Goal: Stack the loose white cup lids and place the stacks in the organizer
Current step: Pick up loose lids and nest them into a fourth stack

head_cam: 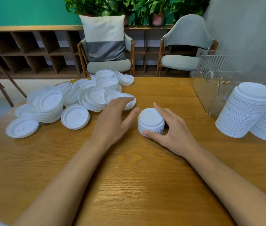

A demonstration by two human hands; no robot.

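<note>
Your right hand [173,128] grips a short stack of lids [151,121] standing on the wooden table [129,185]: thumb pressed against its near base, index finger laid along its far side, the rest of the palm curved behind it. Your left hand [112,118] lies just left of that stack, fingers spread wide and holding nothing; its fingertips rest on one loose lid [129,101] at the near edge of the pile, and its thumb points toward the short stack without touching it.

The pile of loose lids [73,98] spreads to the left of and beyond your left hand, some lids nested in small clumps, others lying single and flat.

Well to the right of your right hand stand two tall stacks of lids [246,111], leaning against each other. Beyond them, further right and back, sits the clear ribbed organizer [213,79]; whether any lids are inside it cannot be told.
</note>
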